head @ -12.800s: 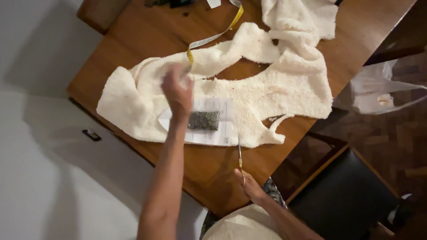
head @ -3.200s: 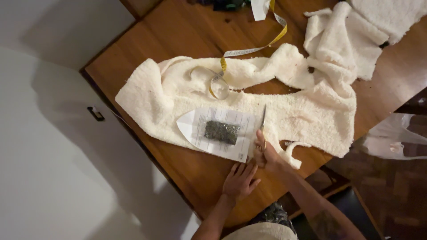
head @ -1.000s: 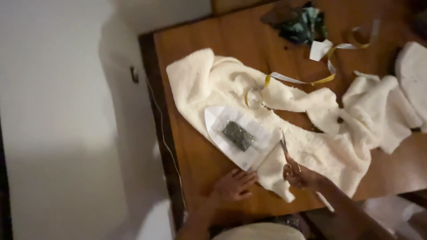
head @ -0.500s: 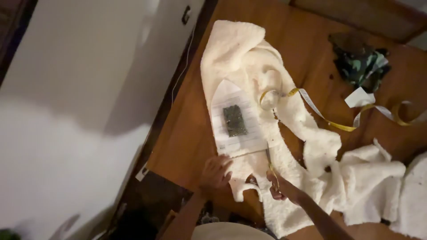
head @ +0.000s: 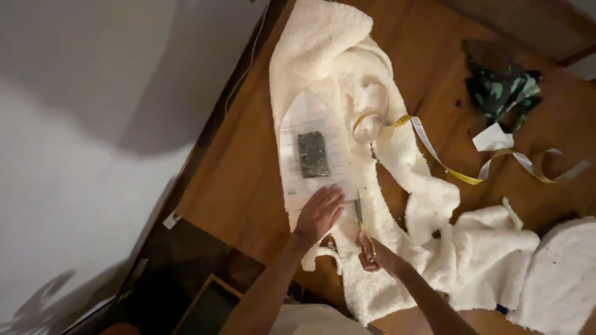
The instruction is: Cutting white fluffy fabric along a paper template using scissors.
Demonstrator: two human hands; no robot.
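Since half a second ago the left hand (head: 320,213) has slid onto the paper pattern (head: 313,155), pressing flat with fingers spread. At its three o'clock, the right hand (head: 372,254) grips scissors (head: 360,214) at the pattern's edge. Cream fleece (head: 397,155) underlies both; bare wooden table (head: 239,186) lies at nine o'clock.

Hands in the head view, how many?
2. The left hand lies flat on the paper pattern over the fleece fabric; the right hand holds scissors at the paper's edge. No others show.
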